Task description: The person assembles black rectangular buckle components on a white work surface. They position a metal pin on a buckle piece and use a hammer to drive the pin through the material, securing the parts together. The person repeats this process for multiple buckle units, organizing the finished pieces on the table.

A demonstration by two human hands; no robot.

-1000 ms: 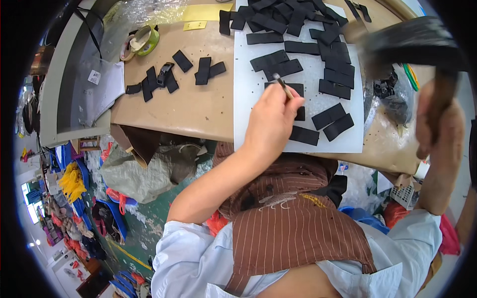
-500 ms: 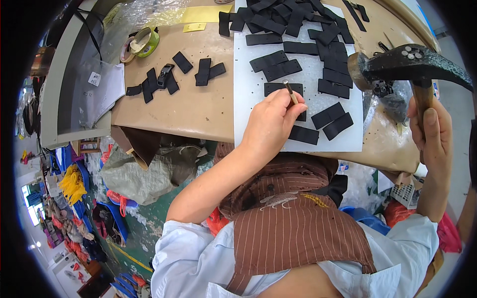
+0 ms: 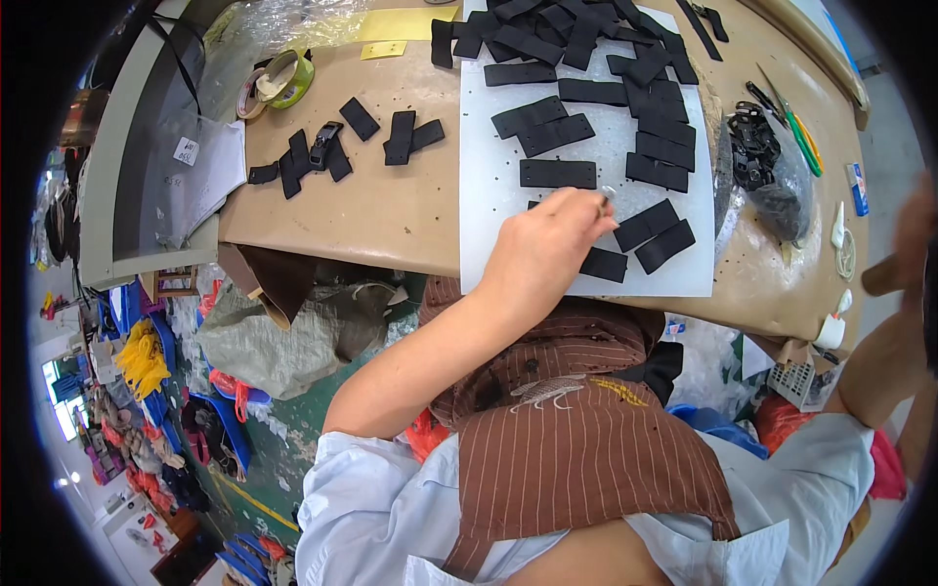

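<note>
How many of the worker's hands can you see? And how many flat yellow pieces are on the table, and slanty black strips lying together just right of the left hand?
Hands: 2 (left hand; right hand, blurred at the edge)
Flat yellow pieces: 2
Slanty black strips: 2
Total: 6

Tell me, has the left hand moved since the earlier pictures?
Yes, the left hand has moved slightly right across the white board.
</note>
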